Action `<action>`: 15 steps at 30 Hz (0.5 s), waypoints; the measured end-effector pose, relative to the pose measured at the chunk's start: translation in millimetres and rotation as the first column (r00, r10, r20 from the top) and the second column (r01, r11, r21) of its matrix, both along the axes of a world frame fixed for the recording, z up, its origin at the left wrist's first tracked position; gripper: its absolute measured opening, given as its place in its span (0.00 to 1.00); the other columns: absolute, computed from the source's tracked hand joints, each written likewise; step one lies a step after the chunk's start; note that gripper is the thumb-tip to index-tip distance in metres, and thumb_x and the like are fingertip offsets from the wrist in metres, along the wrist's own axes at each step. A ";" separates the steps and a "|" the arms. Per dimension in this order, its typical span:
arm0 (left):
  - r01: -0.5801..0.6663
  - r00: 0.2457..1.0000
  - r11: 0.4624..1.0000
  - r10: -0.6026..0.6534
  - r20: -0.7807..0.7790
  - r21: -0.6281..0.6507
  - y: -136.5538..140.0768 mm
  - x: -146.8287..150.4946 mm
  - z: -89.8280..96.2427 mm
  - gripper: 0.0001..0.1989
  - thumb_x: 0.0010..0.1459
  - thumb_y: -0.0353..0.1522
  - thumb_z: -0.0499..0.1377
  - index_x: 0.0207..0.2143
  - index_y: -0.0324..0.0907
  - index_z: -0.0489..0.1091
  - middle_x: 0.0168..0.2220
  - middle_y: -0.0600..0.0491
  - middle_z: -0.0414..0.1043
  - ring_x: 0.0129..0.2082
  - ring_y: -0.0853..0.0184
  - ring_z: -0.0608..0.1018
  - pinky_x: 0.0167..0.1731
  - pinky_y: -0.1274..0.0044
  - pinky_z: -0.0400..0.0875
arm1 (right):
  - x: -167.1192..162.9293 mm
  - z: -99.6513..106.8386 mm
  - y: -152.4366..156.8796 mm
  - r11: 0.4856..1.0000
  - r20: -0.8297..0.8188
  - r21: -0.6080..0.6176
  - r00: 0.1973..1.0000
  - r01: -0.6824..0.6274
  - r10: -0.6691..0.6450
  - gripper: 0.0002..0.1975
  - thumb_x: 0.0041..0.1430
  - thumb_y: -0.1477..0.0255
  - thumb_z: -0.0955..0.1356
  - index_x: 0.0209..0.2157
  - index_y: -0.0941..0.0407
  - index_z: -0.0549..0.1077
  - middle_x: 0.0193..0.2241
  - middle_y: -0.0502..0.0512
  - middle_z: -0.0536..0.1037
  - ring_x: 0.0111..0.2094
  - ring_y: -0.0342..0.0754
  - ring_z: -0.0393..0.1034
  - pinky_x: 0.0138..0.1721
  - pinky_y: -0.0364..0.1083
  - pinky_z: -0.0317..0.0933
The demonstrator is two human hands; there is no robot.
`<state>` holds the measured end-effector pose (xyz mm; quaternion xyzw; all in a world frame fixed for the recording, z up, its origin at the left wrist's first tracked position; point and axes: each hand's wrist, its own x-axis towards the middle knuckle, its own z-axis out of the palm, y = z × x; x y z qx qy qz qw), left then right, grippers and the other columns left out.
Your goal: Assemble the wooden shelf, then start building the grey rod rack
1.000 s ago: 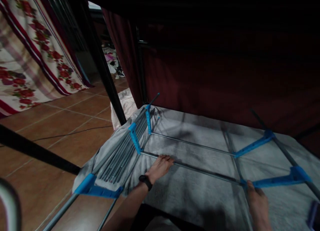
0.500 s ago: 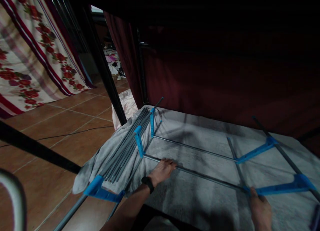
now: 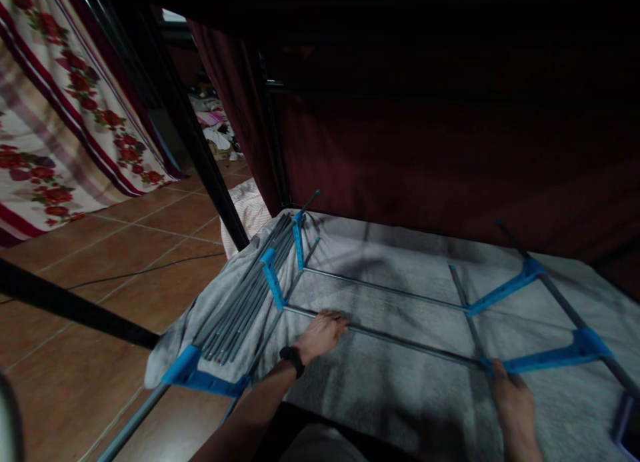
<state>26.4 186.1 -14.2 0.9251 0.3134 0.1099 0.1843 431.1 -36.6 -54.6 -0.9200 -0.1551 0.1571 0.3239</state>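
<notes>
A frame of grey metal tubes and blue plastic brackets lies across a grey blanket (image 3: 380,395). My left hand (image 3: 324,333), with a dark band on its wrist, is closed over the near cross tube (image 3: 415,345) close to its left end. At that tube's right end, my right hand (image 3: 513,405) grips the corner of a blue bracket (image 3: 550,360); its lower fingers are partly hidden. A second cross tube (image 3: 385,287) runs parallel farther back, between another blue bracket (image 3: 505,292) on the right and an upright blue bracket (image 3: 299,242) on the left.
A bundle of loose grey tubes (image 3: 245,295) lies on the blanket's left side. Another blue bracket (image 3: 205,380) juts past the near left edge. Black posts (image 3: 200,135) stand left, above a tiled floor (image 3: 125,269) with a cable. A dark red curtain (image 3: 425,175) hangs behind.
The view has shifted slightly, so a dark object shows more at the lower right edge. Both hands keep their places on the frame, with little visible movement of the tubes.
</notes>
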 end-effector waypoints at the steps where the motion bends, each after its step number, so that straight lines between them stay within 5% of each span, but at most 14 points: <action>1: -0.004 1.000 1.000 0.004 0.016 -0.003 -0.9 -0.4 1.1 0.14 0.70 0.33 0.52 0.48 0.42 0.77 0.45 0.47 0.79 0.48 0.60 0.78 0.55 0.66 0.68 | -1.1 -0.7 0.3 1.000 -0.001 0.009 1.000 0.001 -0.001 0.32 0.60 0.48 0.57 0.44 0.61 0.74 0.44 0.78 0.79 0.52 0.72 0.72 0.50 0.62 0.66; 4: -0.049 0.994 0.999 0.047 0.100 0.021 -4.9 -4.3 5.0 0.13 0.69 0.36 0.54 0.49 0.44 0.76 0.48 0.48 0.78 0.50 0.60 0.76 0.55 0.65 0.67 | -6.5 -6.4 0.4 0.998 -0.002 0.066 1.000 0.025 -0.025 0.32 0.58 0.47 0.58 0.46 0.60 0.72 0.49 0.77 0.78 0.53 0.70 0.72 0.52 0.61 0.66; 7: -0.313 0.929 0.948 0.294 0.224 0.053 -8.2 -17.1 5.6 0.15 0.71 0.36 0.50 0.40 0.43 0.75 0.43 0.48 0.77 0.47 0.60 0.76 0.52 0.65 0.67 | -14.6 -13.6 -2.4 0.985 -0.009 0.155 0.997 0.072 -0.072 0.32 0.54 0.49 0.61 0.50 0.59 0.69 0.51 0.73 0.77 0.52 0.67 0.73 0.52 0.59 0.66; 11: -0.750 0.552 0.652 0.710 0.437 -0.112 -5.5 -48.1 -2.1 0.13 0.69 0.38 0.49 0.36 0.44 0.68 0.38 0.48 0.71 0.42 0.60 0.75 0.47 0.67 0.71 | -23.2 -17.5 -9.4 0.984 0.038 0.177 0.999 0.008 -0.015 0.30 0.54 0.50 0.61 0.48 0.58 0.69 0.50 0.73 0.77 0.53 0.69 0.72 0.54 0.60 0.65; 13: -0.842 0.353 0.498 0.798 0.487 -0.205 -0.2 -62.7 -6.9 0.10 0.67 0.40 0.52 0.41 0.43 0.66 0.42 0.46 0.70 0.46 0.58 0.74 0.49 0.65 0.71 | -24.4 -17.5 -11.5 0.989 0.064 0.148 0.998 -0.022 0.013 0.28 0.55 0.50 0.60 0.46 0.58 0.69 0.48 0.74 0.77 0.52 0.71 0.72 0.53 0.61 0.65; 15: -0.870 0.258 0.426 0.822 0.508 -0.248 7.0 -72.6 -10.7 0.15 0.64 0.40 0.55 0.47 0.41 0.64 0.48 0.43 0.69 0.52 0.56 0.73 0.54 0.63 0.70 | -23.5 -17.8 -12.0 0.991 0.078 0.133 0.997 -0.033 0.023 0.27 0.55 0.51 0.60 0.45 0.58 0.69 0.47 0.74 0.78 0.51 0.72 0.73 0.51 0.62 0.66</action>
